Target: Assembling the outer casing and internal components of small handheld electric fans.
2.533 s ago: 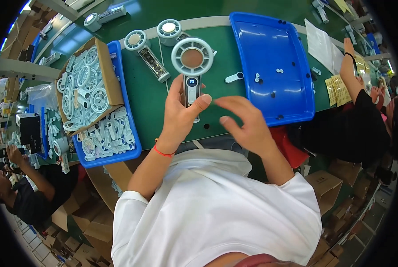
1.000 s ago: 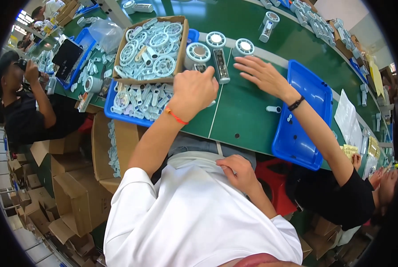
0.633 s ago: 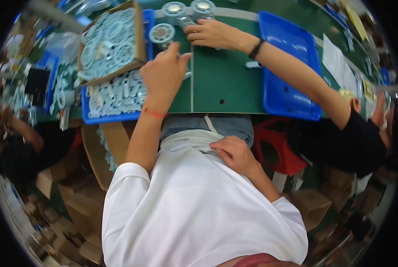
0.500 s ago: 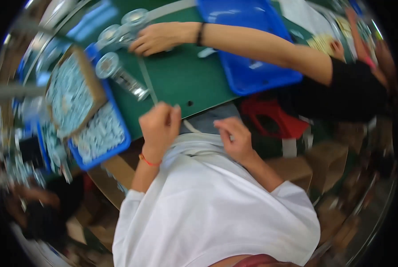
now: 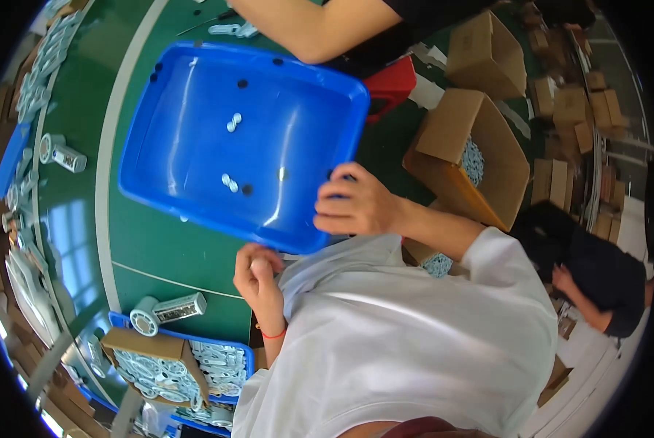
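Note:
A large blue plastic tray [image 5: 203, 139] lies on the green table in front of me, with a few small pale parts [image 5: 229, 182] and dark round spots inside. Over its near right corner curl the fingers of my right hand [image 5: 356, 204], gripping the rim. My left hand [image 5: 259, 274], with a red cord at the wrist, is closed just below the tray's near edge. What its curled fingers hold, if anything, is hidden. Left of that hand lies a white device [image 5: 179, 309] with a round head and silver handle.
At the near left, a cardboard box [image 5: 155, 347] of pale parts rests on another blue tray [image 5: 248, 363]. A co-worker's arm [image 5: 290, 25] reaches in beyond the large tray. Open cartons [image 5: 444, 135] and a red stool-like object [image 5: 391, 86] stand to the right.
The view has swung right, so the large tray now sits in front of me. My right hand has moved from my lap onto its rim. The co-worker's hand has left the view.

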`<act>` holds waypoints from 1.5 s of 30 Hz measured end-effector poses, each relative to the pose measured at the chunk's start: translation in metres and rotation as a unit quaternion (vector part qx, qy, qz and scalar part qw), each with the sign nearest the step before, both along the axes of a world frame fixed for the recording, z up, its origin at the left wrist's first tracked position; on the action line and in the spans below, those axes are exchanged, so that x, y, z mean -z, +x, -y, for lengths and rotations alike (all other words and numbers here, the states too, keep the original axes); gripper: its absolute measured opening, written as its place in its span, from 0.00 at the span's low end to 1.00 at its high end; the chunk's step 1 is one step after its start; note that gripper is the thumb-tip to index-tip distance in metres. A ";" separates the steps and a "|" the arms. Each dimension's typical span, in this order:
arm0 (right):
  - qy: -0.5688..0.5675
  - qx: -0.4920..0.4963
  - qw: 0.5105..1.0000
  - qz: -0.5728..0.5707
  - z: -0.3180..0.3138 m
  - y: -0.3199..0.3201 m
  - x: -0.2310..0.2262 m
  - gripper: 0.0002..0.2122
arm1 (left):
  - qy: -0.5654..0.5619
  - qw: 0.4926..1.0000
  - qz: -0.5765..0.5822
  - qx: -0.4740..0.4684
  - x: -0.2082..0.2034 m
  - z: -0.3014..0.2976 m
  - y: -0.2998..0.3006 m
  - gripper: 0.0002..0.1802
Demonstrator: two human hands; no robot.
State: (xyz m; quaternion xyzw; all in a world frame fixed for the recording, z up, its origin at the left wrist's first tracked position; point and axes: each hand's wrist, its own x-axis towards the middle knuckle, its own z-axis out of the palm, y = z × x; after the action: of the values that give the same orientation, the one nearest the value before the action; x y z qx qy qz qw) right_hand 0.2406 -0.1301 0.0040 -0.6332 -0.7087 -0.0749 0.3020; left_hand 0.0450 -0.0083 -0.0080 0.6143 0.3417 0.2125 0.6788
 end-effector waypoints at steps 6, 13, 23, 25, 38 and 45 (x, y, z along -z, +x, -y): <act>0.047 -0.049 0.997 -0.031 0.062 -0.027 -0.023 0.03 | -0.283 0.950 0.130 0.030 -0.006 0.026 -0.012 0.39; 0.090 0.119 0.988 0.035 0.176 -0.040 -0.002 0.04 | -0.370 0.903 -0.045 0.214 -0.024 0.055 0.024 0.36; 0.419 0.516 0.194 -0.721 0.226 -0.107 0.081 0.28 | -0.336 0.699 -0.254 0.577 0.089 0.176 0.190 0.36; 0.459 0.589 0.158 -0.646 0.253 -0.090 0.093 0.24 | -0.270 0.677 -0.332 0.599 0.081 0.213 0.232 0.30; 0.370 0.798 0.072 -0.470 0.535 0.090 0.233 0.17 | 0.114 0.690 -0.398 0.593 0.158 0.209 0.367 0.13; 0.275 0.746 0.126 -0.593 0.572 0.122 0.315 0.16 | 0.127 0.637 -0.202 0.732 0.193 0.362 0.434 0.11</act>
State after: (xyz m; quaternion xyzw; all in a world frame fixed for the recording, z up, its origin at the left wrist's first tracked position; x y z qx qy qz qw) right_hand 0.3621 -0.7018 -0.3110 -0.5701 0.5827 -0.0543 0.5765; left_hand 0.4788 -0.3701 -0.2008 0.7710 -0.1217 -0.4428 0.4412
